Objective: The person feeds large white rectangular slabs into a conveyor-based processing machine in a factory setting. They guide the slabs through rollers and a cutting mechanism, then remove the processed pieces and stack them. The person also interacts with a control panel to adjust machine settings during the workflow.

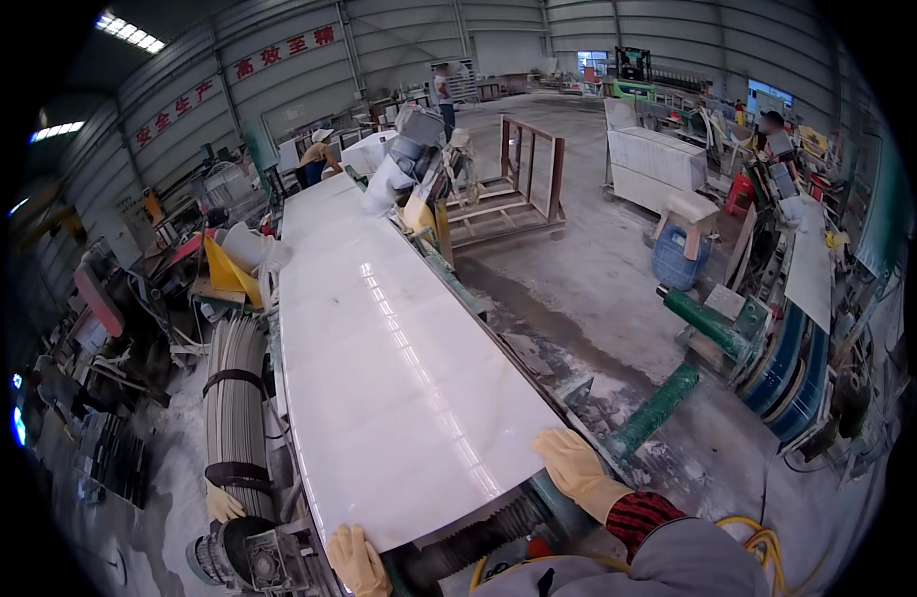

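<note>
White, glossy slab [399,368], long & flat, runs from the wearer's hands at bottom ctr up & slightly L to a machine w/ a grey housing [419,129]. A strip of light reflects down its surface. Both hands wear cream gloves. L hand [357,560] is at slab's near L corner, fingers by the edge; R hand [578,466] is at near R corner, fingers laid over the edge. Thumbs aren't clearly visible, so can't tell if either hand is gripping or just resting. R arm: grey sleeve [702,559], red/black knit cuff [645,519]. Below slab's near end, btwn hands: dark ribbed cover [483,532]. L of slab: curved grey ribbed bundle [235,418] w/ dark bands, & another cream glove [223,503] near its foot; unclear if it's worn. R of slab: green cylinder [652,410], then blue barrel [680,257] farther off. Bkgd: lg workshop w/ a brown metal-look frame [557,179] on the floor & a person in a pale hat [317,155] bending near slab's far end.
</note>
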`<state>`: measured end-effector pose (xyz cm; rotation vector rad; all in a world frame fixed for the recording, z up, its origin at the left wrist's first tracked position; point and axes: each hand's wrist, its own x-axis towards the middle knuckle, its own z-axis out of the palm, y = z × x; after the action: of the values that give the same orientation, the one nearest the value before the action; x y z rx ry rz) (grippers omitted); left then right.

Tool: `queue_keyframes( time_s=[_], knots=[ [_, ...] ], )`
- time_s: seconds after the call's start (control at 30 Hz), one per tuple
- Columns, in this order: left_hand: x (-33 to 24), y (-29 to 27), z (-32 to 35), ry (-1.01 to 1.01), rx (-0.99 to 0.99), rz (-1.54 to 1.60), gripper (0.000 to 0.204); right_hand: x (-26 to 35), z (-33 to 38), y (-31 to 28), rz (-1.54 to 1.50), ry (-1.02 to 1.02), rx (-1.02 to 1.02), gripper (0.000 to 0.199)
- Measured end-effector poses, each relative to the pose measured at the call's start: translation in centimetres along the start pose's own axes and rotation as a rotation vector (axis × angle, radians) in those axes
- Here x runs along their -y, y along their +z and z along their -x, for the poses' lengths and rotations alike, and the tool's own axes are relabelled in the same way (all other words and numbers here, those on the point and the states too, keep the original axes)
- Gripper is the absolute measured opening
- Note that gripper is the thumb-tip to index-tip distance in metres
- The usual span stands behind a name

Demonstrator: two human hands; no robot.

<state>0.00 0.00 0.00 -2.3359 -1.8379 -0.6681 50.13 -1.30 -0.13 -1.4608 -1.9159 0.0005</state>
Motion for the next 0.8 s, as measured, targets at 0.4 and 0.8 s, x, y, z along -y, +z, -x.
queue_keyframes(
  time_s=[0.4,0.8],
  knots=[
    [-0.2,0.1,0.5,0.013,-0.016,-0.015,0.039,0.0,0.0,-0.1,0.057,-0.1,-0.09,0.031],
    [-0.1,0.5,1.3,-0.012,-0.024,-0.03,0.039,0.6,0.0,-0.6,0.035,-0.08,-0.076,0.034]
  ],
)
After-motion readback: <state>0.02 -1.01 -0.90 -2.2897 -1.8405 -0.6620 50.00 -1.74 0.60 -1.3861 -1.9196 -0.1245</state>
